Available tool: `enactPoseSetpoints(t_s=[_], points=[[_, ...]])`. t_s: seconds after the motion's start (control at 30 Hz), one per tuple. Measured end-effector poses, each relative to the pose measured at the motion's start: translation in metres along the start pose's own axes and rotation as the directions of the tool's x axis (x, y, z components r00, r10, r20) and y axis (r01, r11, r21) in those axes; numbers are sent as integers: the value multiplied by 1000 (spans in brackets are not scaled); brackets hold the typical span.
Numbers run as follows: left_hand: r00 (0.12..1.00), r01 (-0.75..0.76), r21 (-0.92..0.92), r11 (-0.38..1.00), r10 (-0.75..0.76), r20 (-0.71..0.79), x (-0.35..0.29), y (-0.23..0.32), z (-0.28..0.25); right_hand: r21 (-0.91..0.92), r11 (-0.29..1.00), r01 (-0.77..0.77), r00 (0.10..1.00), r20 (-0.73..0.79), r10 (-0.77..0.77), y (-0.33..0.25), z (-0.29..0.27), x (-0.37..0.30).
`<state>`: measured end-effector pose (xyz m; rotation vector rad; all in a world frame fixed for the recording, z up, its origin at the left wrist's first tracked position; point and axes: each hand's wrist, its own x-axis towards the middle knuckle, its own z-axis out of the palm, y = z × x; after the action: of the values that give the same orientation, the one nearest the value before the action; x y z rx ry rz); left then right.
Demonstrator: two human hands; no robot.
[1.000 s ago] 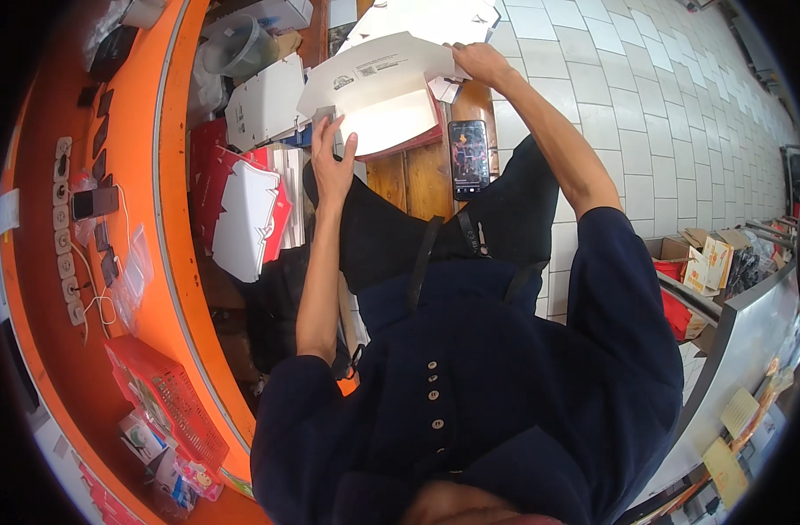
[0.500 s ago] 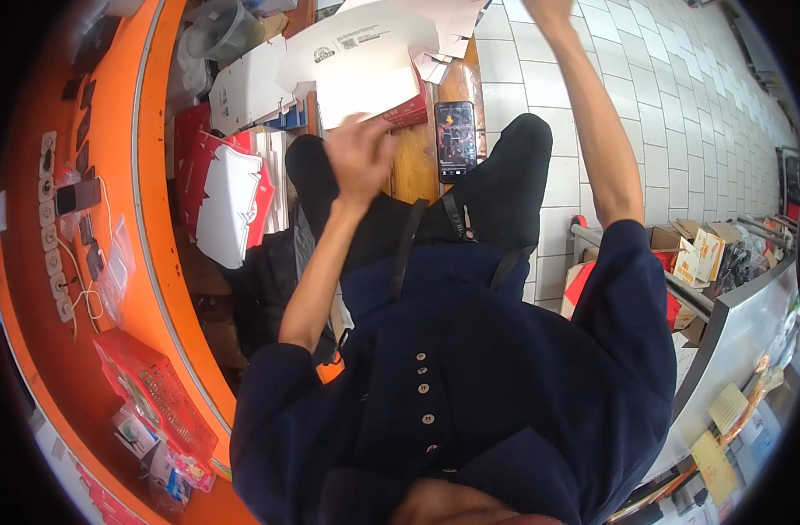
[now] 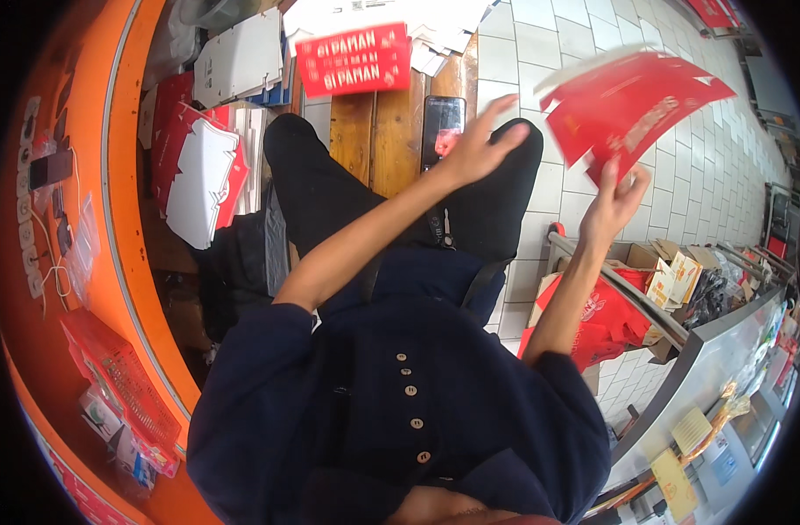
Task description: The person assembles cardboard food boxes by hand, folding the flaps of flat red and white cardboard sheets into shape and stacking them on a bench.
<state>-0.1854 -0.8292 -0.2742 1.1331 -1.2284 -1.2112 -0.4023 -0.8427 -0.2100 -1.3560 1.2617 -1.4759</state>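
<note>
My right hand [image 3: 617, 203] pinches the lower edge of a red printed cardboard sheet [image 3: 632, 118] with a white back, likely a flat box blank. The sheet is tilted in the air above the tiled floor, slightly blurred. My left hand [image 3: 486, 150] reaches across in front of my right knee, fingers spread and nothing in it. It points toward the sheet but stays apart from it. A red printed box [image 3: 354, 59] sits on the wooden bench ahead of me. Beside it a phone [image 3: 444, 127] with a lit screen lies on the bench.
White flat box blanks [image 3: 238, 61] are piled at the bench's far end. More red and white blanks [image 3: 209, 179] stand left of my knee. An orange counter [image 3: 124, 219] with a power strip runs along the left. At right are a metal rail [image 3: 641, 306] and a red bag [image 3: 606, 324].
My right hand has come back from the far edge with the red sheet. My left hand has moved right, away from the red box, whose printed red side now shows.
</note>
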Motion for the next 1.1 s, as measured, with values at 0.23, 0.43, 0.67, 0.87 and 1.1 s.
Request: enactPoseSetpoints(t_s=[0.23,0.43,0.67,0.87,1.1], points=[[830,393,-314,864,-187,525,26,53,50,-103,944,-313,917,228,329,-38,5,-76],[991,-108,-107,988,100,-84,4,94,65,-539,836,-98,887,334,319,-38,12,-89],[694,-705,81,705,660,287,-8,68,67,615,754,-230,948,-35,317,-52,-23,-80],[694,-713,133,688,666,274,-27,72,80,828,397,-397,834,144,533,-28,-66,-70],[718,-696,265,667,655,236,-22,78,72,857,388,-339,828,76,555,-38,-24,-69]])
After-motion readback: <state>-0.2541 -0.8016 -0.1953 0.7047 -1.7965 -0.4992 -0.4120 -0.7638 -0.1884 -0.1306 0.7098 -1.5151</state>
